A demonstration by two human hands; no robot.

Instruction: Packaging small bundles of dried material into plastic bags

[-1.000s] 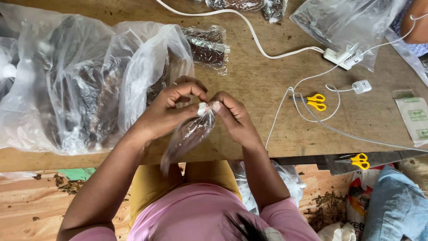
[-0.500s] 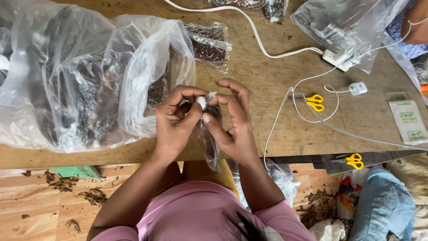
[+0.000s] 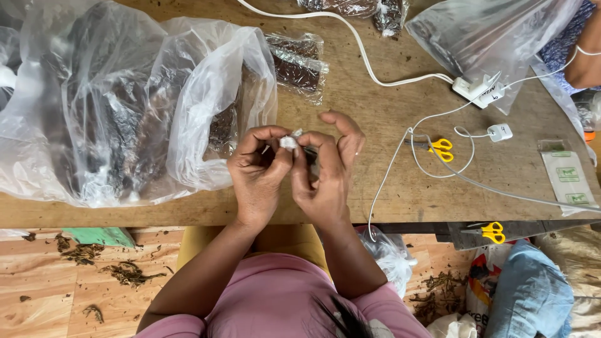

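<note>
Over the near edge of the wooden table (image 3: 375, 188), two hands meet close together. The left hand (image 3: 258, 175) and the right hand (image 3: 325, 172) both pinch the white twisted top of a small bag (image 3: 290, 142) with their fingertips. The top points up and away from the person. The rest of the small bag is hidden between the palms (so I cannot tell which way its long side runs). The right hand's other fingers curl loosely above it.

Just to the left lies a big clear bag (image 3: 125, 106) full of dark stuff, almost touching the left hand. A small filled packet (image 3: 297, 62) lies behind the hands. Well off to the right are yellow scissors (image 3: 438, 149) among white cables (image 3: 388, 169), and a second yellow pair (image 3: 491, 231) sits lower down.
</note>
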